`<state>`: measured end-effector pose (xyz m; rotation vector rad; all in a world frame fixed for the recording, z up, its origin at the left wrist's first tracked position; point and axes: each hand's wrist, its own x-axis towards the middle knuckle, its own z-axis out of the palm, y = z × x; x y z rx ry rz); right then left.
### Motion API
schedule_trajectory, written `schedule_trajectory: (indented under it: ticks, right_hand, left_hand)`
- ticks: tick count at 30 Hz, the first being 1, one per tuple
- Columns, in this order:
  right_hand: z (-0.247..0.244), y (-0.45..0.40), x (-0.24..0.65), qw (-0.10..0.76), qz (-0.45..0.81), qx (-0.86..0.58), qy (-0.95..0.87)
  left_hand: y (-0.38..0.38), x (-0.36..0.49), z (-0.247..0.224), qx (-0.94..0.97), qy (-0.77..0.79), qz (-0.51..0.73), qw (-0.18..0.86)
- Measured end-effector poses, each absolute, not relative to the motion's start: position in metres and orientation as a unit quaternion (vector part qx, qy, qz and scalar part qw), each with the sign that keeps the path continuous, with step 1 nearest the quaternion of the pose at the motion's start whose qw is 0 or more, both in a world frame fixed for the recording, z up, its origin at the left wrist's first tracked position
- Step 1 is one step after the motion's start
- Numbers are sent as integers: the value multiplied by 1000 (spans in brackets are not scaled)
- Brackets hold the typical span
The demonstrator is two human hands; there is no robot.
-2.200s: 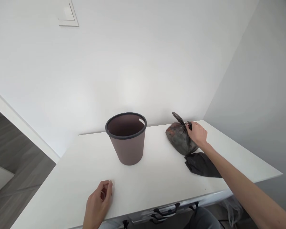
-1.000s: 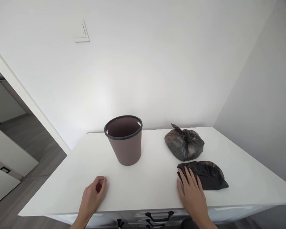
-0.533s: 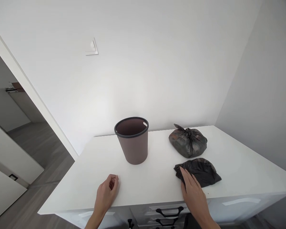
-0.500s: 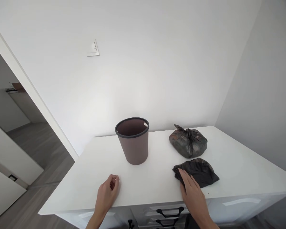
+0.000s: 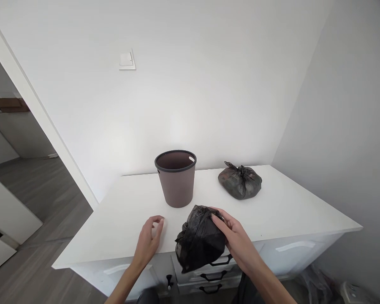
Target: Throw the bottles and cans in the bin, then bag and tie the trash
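Observation:
My right hand (image 5: pixel 232 228) grips a crumpled black plastic bag (image 5: pixel 202 240), with the thumb on its near side and the other fingers partly hidden behind it. The bag is lifted off the white cabinet top and hangs over its front edge. My left hand (image 5: pixel 149 238) is to the left of the bag, not touching it, its fingers loosely curved and holding nothing. A brown waste bin (image 5: pixel 179 188) with a dark rim stands upright beyond both hands. Behind the lifted bag, to the right, a knotted black plastic bag (image 5: pixel 240 185) with contents inside rests on the cabinet top.
The white cabinet top (image 5: pixel 114 228) meets a wall at the back. Below its front edge are drawers with black handles (image 5: pixel 213 276). A light switch (image 5: pixel 127 60) is on the wall. A doorway opens onto grey flooring (image 5: pixel 44 190) at the left.
My right hand has taken hold of the nearer black bag and carried it up and left, to the front middle. My left hand has shifted slightly right, its fingers a bit less curled.

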<state>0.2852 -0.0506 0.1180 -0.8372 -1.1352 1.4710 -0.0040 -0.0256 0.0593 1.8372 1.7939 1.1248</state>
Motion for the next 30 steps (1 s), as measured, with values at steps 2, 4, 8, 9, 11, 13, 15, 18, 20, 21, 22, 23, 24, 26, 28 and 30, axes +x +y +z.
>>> schedule_trajectory:
  ticks: [2, 4, 8, 9, 11, 13, 15, 18, 20, 21, 22, 23, 24, 26, 28, 30]
  right_hand:
    - [128, -55, 277, 529, 616, -341, -473]
    - [132, -57, 270, 539, 606, -339, -476]
    - [131, -60, 260, 546, 584, -364, -478]
    - [131, -62, 258, 543, 569, -381, -486]
    - [129, -68, 254, 539, 522, -417, -513]
    - [126, -77, 248, 547, 441, -450, -551]
    - [122, -90, 237, 556, 346, -471, -590]
    - [117, -110, 212, 524, 278, -489, -640]
    - [115, -118, 196, 485, 289, -487, -667]
    - [115, -119, 190, 467, 301, -482, -678]
    - [114, -120, 185, 453, 314, -474, -686]
    - [113, -119, 182, 443, 330, -467, -691]
    - [113, -117, 180, 436, 348, -461, -690]
    - [111, -113, 180, 437, 385, -455, -674]
    - [109, -109, 181, 456, 412, -450, -648]
    - [107, -105, 183, 483, 428, -441, -623]
  left_hand:
    - [-40, 11, 75, 657, 587, 405, 243]
    - [-56, 25, 92, 662, 540, 402, 329]
    - [-85, 43, 121, 673, 480, 393, 404]
    - [-91, 45, 126, 674, 482, 388, 403]
    - [-100, 45, 132, 668, 507, 387, 384]
    - [-107, 40, 131, 650, 539, 404, 353]
    - [-111, 31, 125, 624, 564, 434, 324]
    - [-117, 20, 113, 601, 573, 465, 306]
    - [-122, 14, 107, 599, 571, 470, 306]
    - [-124, 12, 105, 599, 569, 470, 310]
    - [-126, 9, 103, 599, 567, 468, 317]
    - [-128, 5, 102, 598, 565, 465, 327]
    - [-129, 1, 99, 595, 565, 463, 335]
    - [-131, -7, 94, 577, 585, 460, 336]
    - [-131, -16, 88, 536, 631, 462, 318]
    - [-131, -24, 82, 506, 660, 464, 304]
